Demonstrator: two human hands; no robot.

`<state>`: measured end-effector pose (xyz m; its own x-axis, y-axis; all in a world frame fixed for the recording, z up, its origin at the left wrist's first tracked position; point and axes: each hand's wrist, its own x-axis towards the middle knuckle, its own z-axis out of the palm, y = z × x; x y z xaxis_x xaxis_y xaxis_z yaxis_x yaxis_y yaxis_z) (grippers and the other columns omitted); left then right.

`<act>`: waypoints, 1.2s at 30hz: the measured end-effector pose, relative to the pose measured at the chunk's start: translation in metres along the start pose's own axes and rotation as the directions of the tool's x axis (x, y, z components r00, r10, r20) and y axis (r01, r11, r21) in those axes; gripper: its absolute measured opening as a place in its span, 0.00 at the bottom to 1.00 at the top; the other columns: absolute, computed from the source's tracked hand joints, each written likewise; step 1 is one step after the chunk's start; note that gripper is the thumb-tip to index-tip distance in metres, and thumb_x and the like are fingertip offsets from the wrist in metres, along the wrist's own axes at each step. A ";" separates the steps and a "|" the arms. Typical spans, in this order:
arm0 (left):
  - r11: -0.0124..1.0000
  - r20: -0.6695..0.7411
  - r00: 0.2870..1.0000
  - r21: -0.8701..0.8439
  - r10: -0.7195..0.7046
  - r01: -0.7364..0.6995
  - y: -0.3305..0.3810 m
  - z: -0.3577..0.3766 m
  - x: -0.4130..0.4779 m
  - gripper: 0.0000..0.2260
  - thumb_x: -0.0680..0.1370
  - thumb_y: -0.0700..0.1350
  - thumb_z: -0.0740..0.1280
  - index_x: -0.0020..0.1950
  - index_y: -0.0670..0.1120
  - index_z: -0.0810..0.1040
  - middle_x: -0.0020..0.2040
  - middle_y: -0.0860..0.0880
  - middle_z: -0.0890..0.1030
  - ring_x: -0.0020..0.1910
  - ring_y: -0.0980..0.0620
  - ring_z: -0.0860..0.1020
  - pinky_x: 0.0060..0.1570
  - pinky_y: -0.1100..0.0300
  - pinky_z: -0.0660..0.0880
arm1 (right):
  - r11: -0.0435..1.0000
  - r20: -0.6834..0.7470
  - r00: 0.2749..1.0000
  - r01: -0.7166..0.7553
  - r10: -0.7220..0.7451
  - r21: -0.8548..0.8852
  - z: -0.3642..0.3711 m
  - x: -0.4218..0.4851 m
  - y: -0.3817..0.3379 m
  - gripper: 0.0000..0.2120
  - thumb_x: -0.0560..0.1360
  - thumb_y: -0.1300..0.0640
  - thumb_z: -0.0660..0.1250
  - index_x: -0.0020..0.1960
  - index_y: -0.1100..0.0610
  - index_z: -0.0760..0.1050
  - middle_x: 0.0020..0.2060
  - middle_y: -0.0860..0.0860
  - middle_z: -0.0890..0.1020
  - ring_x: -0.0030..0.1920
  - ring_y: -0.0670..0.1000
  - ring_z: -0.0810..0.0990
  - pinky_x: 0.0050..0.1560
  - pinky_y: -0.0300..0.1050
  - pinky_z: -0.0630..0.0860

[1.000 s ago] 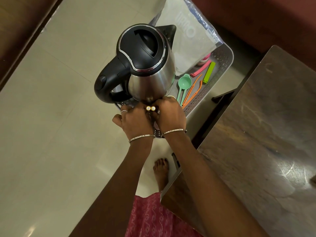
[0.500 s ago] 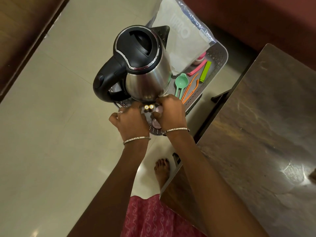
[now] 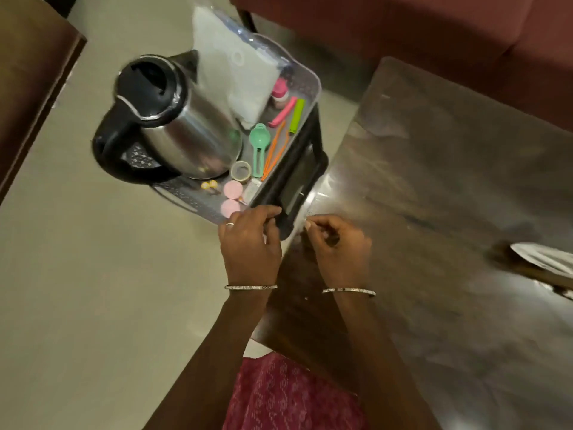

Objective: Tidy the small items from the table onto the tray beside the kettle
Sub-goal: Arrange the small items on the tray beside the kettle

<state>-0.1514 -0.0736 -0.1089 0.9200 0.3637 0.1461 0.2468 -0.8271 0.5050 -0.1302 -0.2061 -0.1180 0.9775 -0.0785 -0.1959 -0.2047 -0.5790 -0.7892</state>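
Steel kettle with black lid (image 3: pixel 173 119): upright on the left part of the tray, filling most of it and leaving only a narrow strip at the right and the near edge for small things.
Translucent grey perforated plastic tray (image 3: pixel 311 80): set on a black stand (image 3: pixel 299 181) just beside the table's corner, probably to keep carries short.
Two pink round discs (image 3: pixel 232 189): flat on the tray's near end, side by side.
Yellow-ended batteries (image 3: pixel 208 184): near the kettle's base, beside the discs.
Roll of clear tape (image 3: pixel 241 171): tucked against the kettle.
Green plastic spoon (image 3: pixel 258 141), orange plastic tongs (image 3: pixel 276 152): laid lengthwise along the right side, likely to save room.
Dark polished wooden table (image 3: pixel 434 197): bearing a pale foil-like packet (image 3: pixel 539 257) at the far right, well apart from the tray; seemingly not yet tidied.
Left hand (image 3: pixel 248 240): over the tray's near corner, fingers curled, tips by the stand; nothing visible inside, too blurred to be sure.
Right hand (image 3: pixel 338 243): above the table's corner, thumb tip against forefinger; impossible to tell whether pinching anything tiny.
Stage: judged close to finished.
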 end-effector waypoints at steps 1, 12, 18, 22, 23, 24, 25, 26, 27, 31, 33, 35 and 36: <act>0.999 0.018 1.000 -0.040 0.022 -0.021 0.012 0.005 -0.007 0.11 0.70 0.36 0.70 0.49 0.48 0.83 0.45 0.52 0.84 0.43 0.47 0.81 0.47 0.55 0.70 | 0.999 -0.002 0.999 -0.035 0.035 0.022 -0.013 -0.005 0.010 0.02 0.73 0.58 0.73 0.43 0.52 0.85 0.35 0.45 0.83 0.36 0.44 0.79 0.40 0.25 0.69; 0.962 0.324 0.929 -0.252 0.181 -0.099 0.177 0.081 -0.115 0.09 0.70 0.35 0.73 0.46 0.47 0.83 0.43 0.52 0.84 0.41 0.50 0.82 0.42 0.64 0.72 | 0.938 -0.141 0.938 -0.289 0.318 0.192 -0.189 -0.059 0.143 0.02 0.75 0.59 0.73 0.46 0.55 0.84 0.34 0.39 0.81 0.36 0.35 0.80 0.37 0.25 0.73; 0.937 0.464 0.844 -0.327 0.270 -0.120 0.253 0.126 -0.167 0.07 0.71 0.36 0.72 0.45 0.47 0.83 0.42 0.52 0.84 0.39 0.54 0.80 0.42 0.65 0.73 | 0.898 -0.228 0.876 -0.378 0.426 0.226 -0.272 -0.082 0.212 0.03 0.74 0.57 0.74 0.47 0.53 0.85 0.36 0.42 0.84 0.37 0.40 0.82 0.41 0.33 0.77; 0.939 0.544 0.795 -0.331 0.268 -0.090 0.296 0.155 -0.187 0.05 0.74 0.42 0.71 0.48 0.49 0.84 0.43 0.53 0.85 0.39 0.57 0.81 0.42 0.59 0.79 | 0.864 -0.310 0.808 -0.443 0.501 0.241 -0.323 -0.101 0.252 0.03 0.74 0.57 0.73 0.47 0.51 0.85 0.35 0.45 0.85 0.36 0.41 0.83 0.43 0.39 0.79; 0.947 0.567 0.792 -0.317 0.228 -0.046 0.307 0.162 -0.189 0.05 0.75 0.44 0.71 0.49 0.49 0.84 0.43 0.53 0.85 0.39 0.58 0.81 0.43 0.59 0.80 | 0.852 -0.340 0.782 -0.464 0.522 0.242 -0.334 -0.106 0.262 0.03 0.75 0.58 0.73 0.48 0.51 0.85 0.34 0.44 0.84 0.35 0.40 0.82 0.43 0.39 0.79; 0.955 0.592 0.789 -0.297 0.167 0.020 0.316 0.169 -0.190 0.05 0.76 0.45 0.70 0.50 0.49 0.84 0.43 0.53 0.85 0.39 0.58 0.81 0.44 0.59 0.80 | 0.837 -0.376 0.748 -0.494 0.547 0.235 -0.343 -0.110 0.271 0.04 0.75 0.58 0.73 0.48 0.51 0.84 0.33 0.44 0.83 0.34 0.39 0.81 0.42 0.38 0.78; 0.955 0.613 0.784 -0.280 0.096 0.102 0.326 0.177 -0.192 0.05 0.76 0.47 0.71 0.50 0.49 0.84 0.42 0.54 0.84 0.39 0.59 0.81 0.44 0.57 0.81 | 0.819 -0.420 0.707 -0.529 0.570 0.222 -0.352 -0.115 0.280 0.04 0.74 0.59 0.73 0.48 0.51 0.84 0.33 0.45 0.83 0.33 0.40 0.80 0.41 0.37 0.76; 0.944 0.626 0.780 -0.266 0.015 0.196 0.335 0.186 -0.192 0.05 0.75 0.48 0.71 0.49 0.49 0.84 0.40 0.54 0.84 0.39 0.58 0.81 0.44 0.55 0.82 | 0.798 -0.465 0.660 -0.565 0.590 0.209 -0.360 -0.120 0.289 0.04 0.74 0.59 0.73 0.48 0.52 0.85 0.34 0.47 0.83 0.33 0.41 0.80 0.41 0.38 0.74; 0.924 0.630 0.774 -0.257 -0.063 0.284 0.344 0.196 -0.193 0.06 0.74 0.49 0.72 0.47 0.49 0.84 0.39 0.54 0.84 0.39 0.58 0.81 0.43 0.53 0.82 | 0.770 -0.504 0.609 -0.604 0.612 0.205 -0.366 -0.124 0.299 0.04 0.74 0.59 0.73 0.48 0.53 0.85 0.36 0.50 0.84 0.36 0.45 0.81 0.42 0.38 0.73; 0.893 0.548 0.789 -0.155 -0.279 0.423 0.370 0.226 -0.196 0.16 0.68 0.56 0.76 0.48 0.47 0.80 0.39 0.52 0.83 0.42 0.52 0.82 0.44 0.58 0.78 | 0.691 -0.575 0.505 -0.706 0.644 0.154 -0.379 -0.142 0.338 0.11 0.68 0.56 0.77 0.49 0.57 0.82 0.44 0.57 0.84 0.50 0.61 0.82 0.52 0.53 0.77; 0.894 0.495 0.802 -0.104 -0.333 0.435 0.382 0.235 -0.200 0.21 0.65 0.57 0.78 0.50 0.47 0.77 0.45 0.49 0.82 0.46 0.49 0.81 0.43 0.58 0.73 | 0.682 -0.557 0.518 -0.721 0.649 0.123 -0.380 -0.148 0.352 0.18 0.65 0.54 0.80 0.50 0.59 0.80 0.46 0.60 0.82 0.51 0.64 0.80 0.53 0.60 0.77; 0.891 0.446 0.816 -0.082 -0.367 0.446 0.392 0.242 -0.205 0.25 0.63 0.57 0.79 0.52 0.46 0.75 0.50 0.47 0.81 0.49 0.46 0.80 0.45 0.54 0.74 | 0.693 -0.526 0.552 -0.713 0.647 0.105 -0.378 -0.153 0.360 0.22 0.62 0.55 0.82 0.52 0.60 0.79 0.48 0.61 0.81 0.53 0.64 0.78 0.55 0.59 0.75; 0.890 0.421 0.823 -0.073 -0.382 0.451 0.397 0.245 -0.208 0.26 0.63 0.56 0.80 0.52 0.46 0.75 0.51 0.46 0.80 0.50 0.45 0.79 0.45 0.54 0.75 | 0.700 -0.502 0.575 -0.708 0.646 0.089 -0.378 -0.155 0.364 0.23 0.61 0.56 0.82 0.53 0.59 0.79 0.49 0.60 0.81 0.55 0.63 0.77 0.56 0.56 0.74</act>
<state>-0.1700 -0.5822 -0.1472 0.7906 0.4349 -0.4311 0.6121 -0.5406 0.5772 -0.3372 -0.7111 -0.1551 0.4560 -0.8262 -0.3308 -0.8404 -0.2774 -0.4656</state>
